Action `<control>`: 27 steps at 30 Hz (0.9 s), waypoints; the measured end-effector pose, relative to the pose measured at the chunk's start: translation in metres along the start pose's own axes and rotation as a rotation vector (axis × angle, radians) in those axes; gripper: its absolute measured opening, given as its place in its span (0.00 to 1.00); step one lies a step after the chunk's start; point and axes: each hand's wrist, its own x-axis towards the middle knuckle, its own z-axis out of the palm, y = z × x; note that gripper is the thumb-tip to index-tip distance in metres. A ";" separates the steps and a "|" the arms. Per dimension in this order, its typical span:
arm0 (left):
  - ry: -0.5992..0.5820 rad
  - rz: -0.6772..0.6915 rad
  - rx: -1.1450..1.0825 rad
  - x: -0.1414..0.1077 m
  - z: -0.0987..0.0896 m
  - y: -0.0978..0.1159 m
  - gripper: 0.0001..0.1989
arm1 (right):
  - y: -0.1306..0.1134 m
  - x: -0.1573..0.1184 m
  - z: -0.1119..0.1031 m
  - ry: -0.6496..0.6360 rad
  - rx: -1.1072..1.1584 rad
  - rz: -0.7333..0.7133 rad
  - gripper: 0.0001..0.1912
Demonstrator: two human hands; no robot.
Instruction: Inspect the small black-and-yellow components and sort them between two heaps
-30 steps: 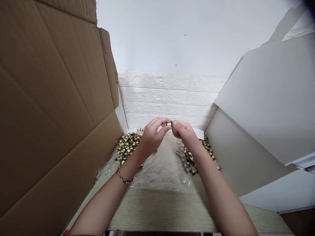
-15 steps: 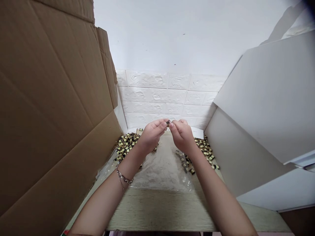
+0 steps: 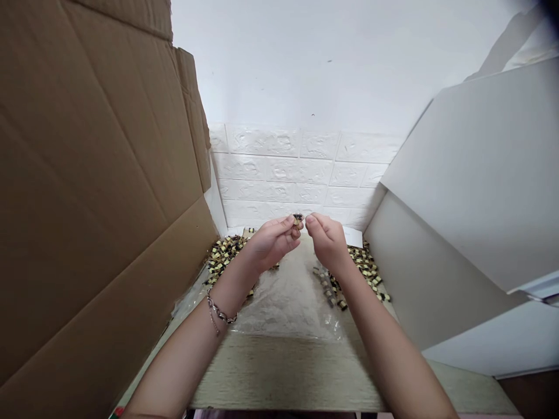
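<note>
Black and yellow, one small wound component (image 3: 297, 221) sits up in the air above the far end of a clear plastic sheet (image 3: 288, 299), and that sheet is what I take my bearings from. The person's left hand (image 3: 276, 240) pinches the component between thumb and fingers, above the sheet's far left part, with the dark end and its thin pins turned upward. The right hand (image 3: 325, 237) is above the far right part of the sheet, its fingers curled in and the thumb pressed against the forefinger. Its thumb tip is just beside the component, with a narrow gap between; whether it grips something as fine as a wire, I cannot tell.

Left of the sheet lies a loose heap of similar components (image 3: 223, 256), partly behind the left forearm. Right of it is a second heap (image 3: 369, 270), partly behind the right forearm, and a few parts there look pale through the plastic's edge. A chain bracelet (image 3: 222, 314) circles the left wrist, over the sheet's left side. Bare tabletop (image 3: 288, 372) runs along the sheet's near edge. Well to its left stands brown cardboard (image 3: 100, 174), to its right a pale panel (image 3: 437, 279), and beyond its far end a white brick-patterned wall (image 3: 279, 169).
</note>
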 end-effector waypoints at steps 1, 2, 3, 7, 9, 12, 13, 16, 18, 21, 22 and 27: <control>-0.003 -0.021 -0.018 0.000 0.000 0.000 0.06 | 0.001 0.000 0.000 0.001 0.064 0.025 0.17; -0.006 -0.041 -0.033 -0.001 0.001 0.000 0.06 | 0.002 0.000 0.001 0.006 0.119 0.048 0.18; -0.007 -0.060 -0.045 -0.001 0.001 0.001 0.07 | 0.003 0.000 0.001 0.011 0.164 0.066 0.18; -0.012 -0.112 -0.080 -0.002 0.001 0.002 0.07 | 0.009 0.001 0.002 0.030 0.245 0.101 0.18; -0.021 -0.132 -0.091 -0.003 0.001 0.002 0.07 | 0.011 0.001 0.003 0.033 0.265 0.108 0.18; -0.050 -0.151 -0.085 -0.003 0.001 0.002 0.07 | 0.015 0.002 0.005 0.038 0.316 0.119 0.18; -0.062 -0.146 -0.074 -0.002 0.000 0.001 0.07 | 0.016 0.002 0.006 0.037 0.336 0.122 0.18; -0.100 -0.092 0.001 -0.002 -0.003 0.001 0.07 | 0.018 0.003 0.007 0.006 0.412 0.131 0.17; -0.135 -0.045 0.102 -0.002 -0.006 0.003 0.08 | 0.018 0.004 0.005 -0.065 0.480 0.140 0.18; -0.232 0.004 0.336 -0.002 -0.012 0.010 0.12 | 0.015 0.004 -0.002 -0.254 0.521 0.165 0.18; -0.266 0.004 0.429 -0.003 -0.013 0.013 0.13 | 0.014 0.004 -0.005 -0.322 0.503 0.171 0.18; -0.307 -0.027 0.877 -0.011 -0.016 0.029 0.12 | 0.007 0.002 -0.011 -0.482 0.241 0.160 0.17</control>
